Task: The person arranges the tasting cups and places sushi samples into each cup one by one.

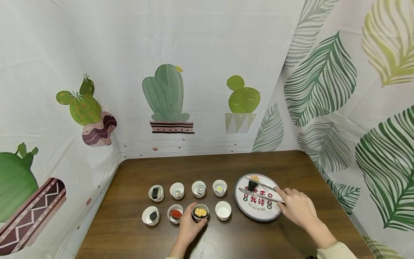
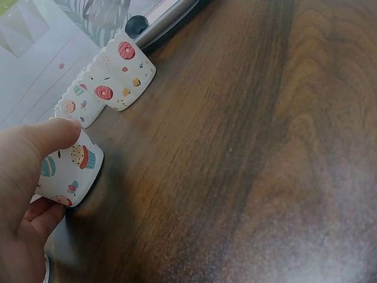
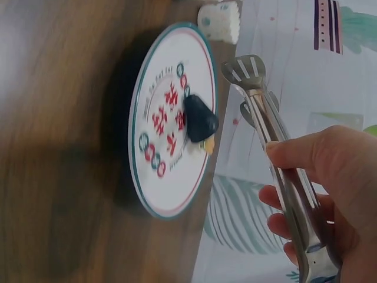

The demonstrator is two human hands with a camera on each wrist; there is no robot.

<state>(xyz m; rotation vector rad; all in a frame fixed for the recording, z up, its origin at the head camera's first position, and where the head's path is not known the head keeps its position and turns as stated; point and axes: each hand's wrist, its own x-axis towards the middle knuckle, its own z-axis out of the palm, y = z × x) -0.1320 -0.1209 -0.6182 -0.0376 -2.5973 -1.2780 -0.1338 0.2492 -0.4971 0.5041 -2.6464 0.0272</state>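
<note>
My left hand [image 1: 190, 225] grips a paper baking cup [image 2: 82, 165] printed with cupcakes, thumb and fingers on opposite sides. Inside that cup sits a dark-sided sushi piece with yellow topping [image 1: 200, 212]. In my right hand [image 1: 299, 208] is a pair of metal tongs [image 3: 290, 200], its arms spread apart over the round plate [image 1: 263, 215]. The right wrist view shows nothing between the slotted tips. A black, wedge-shaped piece [image 3: 200, 119] lies on the plate near its far-left edge, with a small yellow-orange bit [image 1: 255, 177] against it.
To the right of the held cup stands a cup [image 1: 223, 217] with nothing inside. Left of it are cups with a red-topped piece [image 1: 176, 214] and a black piece [image 1: 153, 216]. Behind runs a row of several cups with sushi pieces [image 1: 156, 193]. Printed cloth [image 1: 207, 72] hangs behind the table.
</note>
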